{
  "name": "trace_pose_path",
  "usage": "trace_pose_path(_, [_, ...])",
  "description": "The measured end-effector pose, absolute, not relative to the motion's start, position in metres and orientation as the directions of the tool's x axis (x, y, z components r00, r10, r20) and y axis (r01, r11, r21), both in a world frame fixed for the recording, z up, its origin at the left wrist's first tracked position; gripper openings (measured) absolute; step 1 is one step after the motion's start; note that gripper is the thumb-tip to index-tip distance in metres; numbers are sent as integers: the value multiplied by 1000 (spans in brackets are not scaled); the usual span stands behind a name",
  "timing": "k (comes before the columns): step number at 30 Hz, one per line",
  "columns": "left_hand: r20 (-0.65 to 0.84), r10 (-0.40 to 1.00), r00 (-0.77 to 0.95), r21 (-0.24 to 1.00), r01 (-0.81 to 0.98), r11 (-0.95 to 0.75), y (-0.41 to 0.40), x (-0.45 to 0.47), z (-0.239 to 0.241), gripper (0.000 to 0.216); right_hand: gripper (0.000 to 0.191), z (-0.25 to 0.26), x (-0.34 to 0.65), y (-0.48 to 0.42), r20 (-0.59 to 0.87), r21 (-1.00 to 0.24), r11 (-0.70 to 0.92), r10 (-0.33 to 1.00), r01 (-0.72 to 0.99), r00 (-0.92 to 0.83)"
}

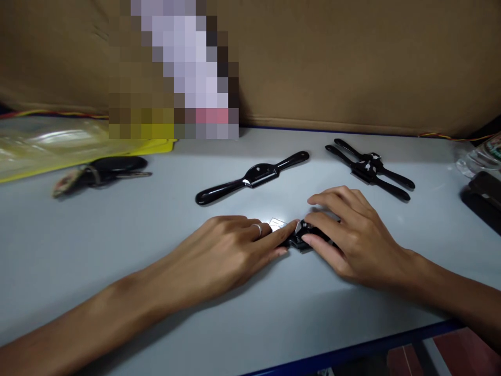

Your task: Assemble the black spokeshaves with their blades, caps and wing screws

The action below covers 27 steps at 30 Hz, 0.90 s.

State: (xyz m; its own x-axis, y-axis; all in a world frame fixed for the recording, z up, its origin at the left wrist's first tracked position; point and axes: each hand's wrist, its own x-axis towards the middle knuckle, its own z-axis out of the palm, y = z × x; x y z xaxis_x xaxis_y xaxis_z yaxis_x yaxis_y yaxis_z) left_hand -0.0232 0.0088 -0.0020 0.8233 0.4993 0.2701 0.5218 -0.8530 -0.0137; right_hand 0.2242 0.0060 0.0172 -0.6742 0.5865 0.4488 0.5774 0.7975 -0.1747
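A black spokeshave (303, 244) lies low on the table between my two hands, its handles mostly covered by them. My left hand (235, 245), with a ring on one finger, is closed over its left end, the index finger reaching to its middle. My right hand (352, 240) holds the right part with thumb and fingers around the metal fittings at the centre. Beside the left fingertips lies a small shiny flat piece (277, 224). Beyond the hands rests a black spokeshave body (260, 175) without visible fittings. Further right, two more black spokeshaves (370, 167) lie side by side.
Keys with a black fob (117, 166) and clear plastic packaging with a yellow edge (58, 143) are at the left. A dark phone-like object (483, 201) and a clear plastic bottle (485, 154) stand at the right edge. Brown cardboard (352, 62) rises behind the table.
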Motion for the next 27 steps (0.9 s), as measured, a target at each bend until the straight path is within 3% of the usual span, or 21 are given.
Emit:
trace_pose_path(4, [272, 498, 823, -14, 521, -853, 8, -24, -2, 40, 25, 20, 226, 6, 443, -248, 818, 573, 520, -690])
trace_pose_path(8, [263, 491, 830, -24, 515, -857, 8, -24, 0, 40, 28, 22, 227, 7, 470, -177, 790, 592, 587, -654])
trace_pose_path(13, [257, 496, 830, -21, 517, -855, 9, -23, 0, 39, 30, 23, 227, 6, 433, -223, 826, 559, 517, -707])
trace_pose_path(17, [254, 491, 833, -25, 513, -858, 9, -23, 0, 39, 29, 23, 228, 7, 440, -166, 786, 599, 595, -669])
trace_pose_path(22, [264, 496, 827, -28, 520, -854, 8, -23, 0, 40, 31, 24, 229, 7, 391, -231, 817, 575, 529, -718])
trace_pose_path(27, [255, 490, 834, -44, 516, -856, 8, -23, -1, 40, 29, 24, 228, 8, 390, -189, 778, 620, 599, -681])
